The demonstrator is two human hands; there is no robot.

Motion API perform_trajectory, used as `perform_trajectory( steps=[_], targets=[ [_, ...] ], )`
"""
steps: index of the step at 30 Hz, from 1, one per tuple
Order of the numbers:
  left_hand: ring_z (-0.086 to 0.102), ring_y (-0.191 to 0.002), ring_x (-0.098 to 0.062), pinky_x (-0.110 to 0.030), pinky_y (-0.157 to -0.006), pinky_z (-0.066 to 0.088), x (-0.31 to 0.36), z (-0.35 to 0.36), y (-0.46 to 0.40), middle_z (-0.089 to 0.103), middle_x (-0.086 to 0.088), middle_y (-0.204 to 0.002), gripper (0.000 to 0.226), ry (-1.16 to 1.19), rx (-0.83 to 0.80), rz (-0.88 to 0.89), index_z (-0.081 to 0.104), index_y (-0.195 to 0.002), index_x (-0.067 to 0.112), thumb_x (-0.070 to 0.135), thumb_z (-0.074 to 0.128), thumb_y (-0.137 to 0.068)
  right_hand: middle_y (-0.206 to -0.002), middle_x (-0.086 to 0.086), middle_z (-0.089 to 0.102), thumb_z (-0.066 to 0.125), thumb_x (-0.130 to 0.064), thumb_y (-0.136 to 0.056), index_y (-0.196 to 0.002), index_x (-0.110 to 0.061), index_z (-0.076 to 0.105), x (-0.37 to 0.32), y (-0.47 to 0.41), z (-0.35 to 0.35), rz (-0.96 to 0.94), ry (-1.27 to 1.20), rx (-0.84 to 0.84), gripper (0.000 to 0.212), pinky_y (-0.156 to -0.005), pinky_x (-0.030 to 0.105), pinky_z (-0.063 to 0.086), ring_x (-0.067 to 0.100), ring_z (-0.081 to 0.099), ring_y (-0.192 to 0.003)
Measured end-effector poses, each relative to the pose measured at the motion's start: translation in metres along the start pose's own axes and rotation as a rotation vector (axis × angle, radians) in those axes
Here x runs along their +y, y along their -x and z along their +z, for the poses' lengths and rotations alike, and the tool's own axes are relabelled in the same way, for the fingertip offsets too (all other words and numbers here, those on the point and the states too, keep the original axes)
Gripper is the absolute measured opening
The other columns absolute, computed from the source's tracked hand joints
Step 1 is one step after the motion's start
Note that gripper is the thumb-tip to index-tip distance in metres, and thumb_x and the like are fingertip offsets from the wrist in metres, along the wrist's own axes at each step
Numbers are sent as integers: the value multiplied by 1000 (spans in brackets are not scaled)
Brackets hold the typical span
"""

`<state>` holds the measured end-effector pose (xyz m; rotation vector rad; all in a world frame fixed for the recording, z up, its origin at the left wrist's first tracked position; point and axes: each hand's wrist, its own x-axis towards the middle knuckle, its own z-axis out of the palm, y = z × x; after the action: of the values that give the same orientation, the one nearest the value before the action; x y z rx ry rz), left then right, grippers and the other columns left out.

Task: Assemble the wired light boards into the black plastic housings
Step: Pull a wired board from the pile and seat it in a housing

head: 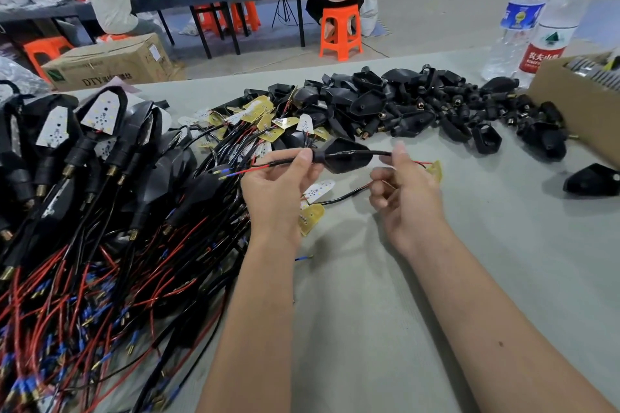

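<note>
Housing [342, 157], a black plastic one, is being held just above the table [385, 278], between the two hands. A wire [278, 164] is passing through it and is coming out at both ends. The left hand [278, 188] is pinching the narrow neck of the housing with thumb and fingers. The right hand [406, 184] is pinching the wire on the other side, with its fingers curled; a yellow board [435, 170] is hanging at this end, just beside the fingers. A second wired board [317, 190] is lying on the table under the hands. On the left, finished lamps [84, 151] with red and black wires are lying in a big heap. Behind the hands, loose boards [261, 114] are lying beside a pile of empty housings [419, 100]. At the far right two bottles [536, 20] are standing near a cardboard box [577, 104].
</note>
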<state>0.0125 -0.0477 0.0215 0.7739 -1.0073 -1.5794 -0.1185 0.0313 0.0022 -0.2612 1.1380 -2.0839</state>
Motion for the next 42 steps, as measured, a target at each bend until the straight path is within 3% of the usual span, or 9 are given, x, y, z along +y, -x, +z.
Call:
perform_trajectory(
  steps=[5, 12, 18, 23, 27, 30, 35, 38, 42],
  targets=[
    [74, -71, -21, -20, -67, 58, -2, -1, -1, 76, -10, -77, 4, 23, 41, -51, 75, -86, 2, -2, 75, -88, -63, 3, 60, 34, -40, -112, -98, -8, 71, 0, -3, -5, 63, -275, -7, 51, -39, 19, 32, 10, 46, -46],
    [74, -74, -24, -26, -73, 60, -11, 11, 8, 75, -14, -79, 4, -10, -2, -60, 75, -90, 1, -1, 77, -87, -64, 6, 60, 43, -34, -111, -95, -2, 72, 11, 8, 9, -45, 264, -44, 46, -36, 21, 34, 13, 44, -42],
    [75, -72, -19, -22, -71, 59, -10, 7, 4, 76, -10, -75, 4, 71, 98, 25, 75, -87, -1, -4, 76, -86, -58, 7, 60, 45, -54, -106, -84, 0, 78, 11, 4, 8, -46, 352, 34, 67, -38, 24, 40, 15, 52, -43],
    [76, -76, -18, -21, -72, 59, -5, 11, 7, 77, -11, -81, 14, 130, 88, 50, 78, -80, 6, -4, 74, -88, -65, 3, 72, 65, -42, -99, -81, -12, 79, 15, 7, 6, -170, 390, 102, 38, -48, 30, 50, 19, 61, -47],
    [75, -76, -19, -21, -71, 59, 1, 9, 7, 77, -14, -88, 16, 280, 75, -9, 74, -81, 6, -6, 69, -91, -92, 11, 76, 76, -22, -92, -80, -19, 79, 12, 5, 0, -336, 463, 112, 13, -68, 38, 62, 20, 73, -57],
    [74, -75, -21, -21, -68, 59, 3, 9, 9, 77, -17, -90, 16, 344, 63, -84, 70, -83, 5, -8, 65, -93, -103, 18, 73, 80, -14, -89, -75, -15, 80, 10, 6, 2, -292, 313, 88, 14, -75, 30, 61, 22, 79, -74],
    [73, -77, -24, -23, -73, 60, 7, 7, 7, 76, -18, -95, 14, 364, 57, -120, 64, -90, 3, -10, 59, -94, -60, 3, 66, 78, -19, -90, -50, -11, 71, 1, 2, -1, -56, -214, 124, 41, -74, 26, 62, 20, 74, -66],
    [72, -74, -23, -22, -69, 59, 11, 1, 6, 77, -15, -91, 19, 356, 8, -176, 62, -86, 6, -9, 56, -95, -62, 4, 64, 79, -22, -90, -66, -9, 63, -9, -3, -6, -53, -339, 190, 32, -65, 25, 61, 20, 70, -65],
    [71, -70, -22, -22, -65, 58, 13, -6, 4, 76, -13, -85, 24, 285, -56, -205, 59, -86, 8, -13, 50, -93, -83, 10, 70, 79, -12, -90, -95, -9, 58, -5, -3, -7, -57, -145, 179, 21, -64, 24, 59, 22, 70, -71]
  ],
)
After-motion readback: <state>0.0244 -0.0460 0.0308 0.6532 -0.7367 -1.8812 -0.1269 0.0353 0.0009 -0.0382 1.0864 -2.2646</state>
